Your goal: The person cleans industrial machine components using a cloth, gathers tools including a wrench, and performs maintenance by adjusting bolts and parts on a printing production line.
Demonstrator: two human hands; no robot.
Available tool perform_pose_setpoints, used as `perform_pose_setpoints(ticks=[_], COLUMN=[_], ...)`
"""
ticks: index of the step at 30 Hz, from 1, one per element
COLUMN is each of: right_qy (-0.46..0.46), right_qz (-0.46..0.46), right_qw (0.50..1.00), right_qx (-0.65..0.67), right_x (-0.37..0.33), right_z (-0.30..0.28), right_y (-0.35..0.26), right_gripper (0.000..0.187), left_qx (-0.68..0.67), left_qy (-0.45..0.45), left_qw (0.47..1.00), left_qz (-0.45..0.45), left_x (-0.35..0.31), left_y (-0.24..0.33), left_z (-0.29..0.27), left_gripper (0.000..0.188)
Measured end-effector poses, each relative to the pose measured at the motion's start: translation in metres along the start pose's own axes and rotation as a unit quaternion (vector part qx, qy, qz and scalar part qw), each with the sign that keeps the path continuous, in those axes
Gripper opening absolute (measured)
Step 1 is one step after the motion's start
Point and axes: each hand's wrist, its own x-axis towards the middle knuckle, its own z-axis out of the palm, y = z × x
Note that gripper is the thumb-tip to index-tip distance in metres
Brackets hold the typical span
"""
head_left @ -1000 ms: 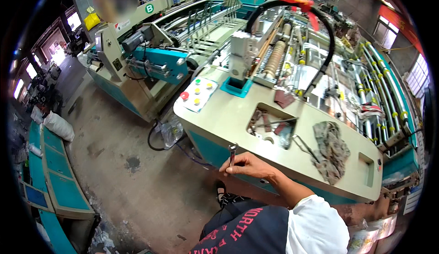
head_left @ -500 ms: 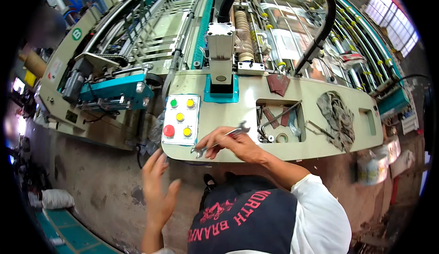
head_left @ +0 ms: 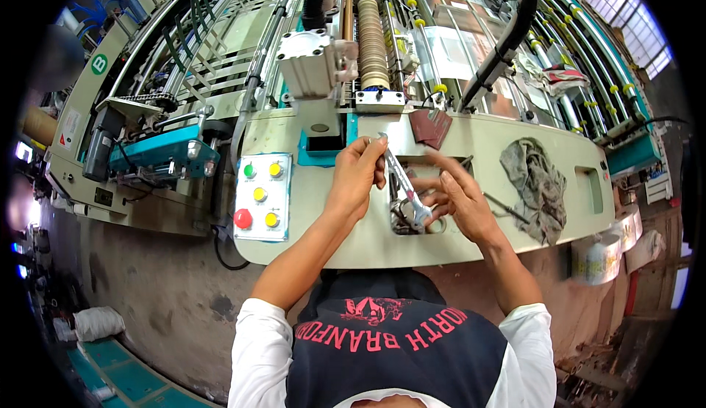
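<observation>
A silver open-ended wrench point(head_left: 401, 179) slants over the recessed tool tray point(head_left: 404, 230) in the machine's cream top. My left hand point(head_left: 353, 179) pinches its upper end, fingers closed around the metal. Close beside the lower jaw is my right hand point(head_left: 465, 198), fingers apart and slightly blurred; whether a fingertip touches the jaw I cannot tell. Both hands and the wrench cover much of the tray and the small tools in it.
Left of my arms lies a button panel point(head_left: 262, 197) with green, yellow and red buttons. A metal cylinder block point(head_left: 307, 64) rises behind my left hand. Brown sandpaper pieces point(head_left: 430, 128) and a grey rag point(head_left: 535, 187) rest on the top. Rollers point(head_left: 371, 44) stretch behind.
The wrench has passed from my right hand to my left. My left hand has risen from below the panel to the tray, and my right hand has moved rightward, its fingers spread. The view has shifted.
</observation>
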Motion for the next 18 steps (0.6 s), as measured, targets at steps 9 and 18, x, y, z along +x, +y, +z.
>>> perform_pose_setpoints(ticks=[9,18], right_qy=[-0.041,0.068], right_qz=[0.071,0.072], right_qw=[0.997,0.994], right_qx=[-0.008,0.047], right_x=[0.106,0.138], right_z=[-0.005,0.027], right_y=[0.037,0.056], right_gripper=[0.026,0.026], left_qx=[0.015,0.017], left_qy=[0.093,0.094], left_qw=[0.995,0.995], left_qz=[0.016,-0.04], left_x=[0.082,0.101], left_y=[-0.033,-0.025], left_z=[0.022,0.007], left_gripper=[0.028,0.029])
